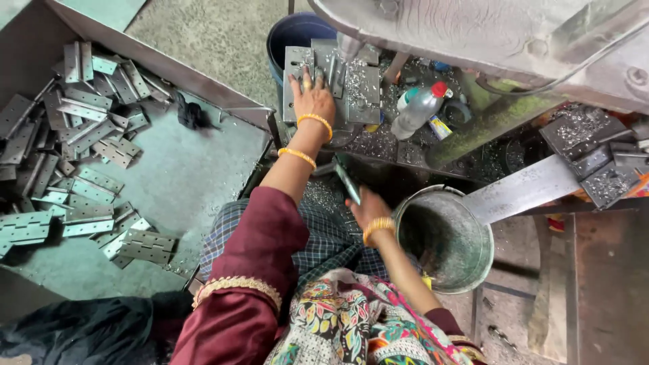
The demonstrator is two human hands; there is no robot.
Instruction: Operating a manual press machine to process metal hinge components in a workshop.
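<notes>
Under the left hand (312, 100), a hinge (297, 74); right hand (368, 206) apparently grips another.

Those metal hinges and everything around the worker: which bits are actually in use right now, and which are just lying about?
In use:
- left hand pressing on the hinge plate on the machine bed
- right hand holding a metal piece
- pile of hinges, close by on the tray

Lying about:
- plastic bottle
- metal bucket
- blue bin
- black cloth

The right hand (368, 206) is motion-blurred around a thin metal strip (347, 181), its fingers indistinct. The blue bucket (292, 34) hides behind the jig plate (331, 81); the hinge pile (67, 142) runs off the left edge.
</notes>
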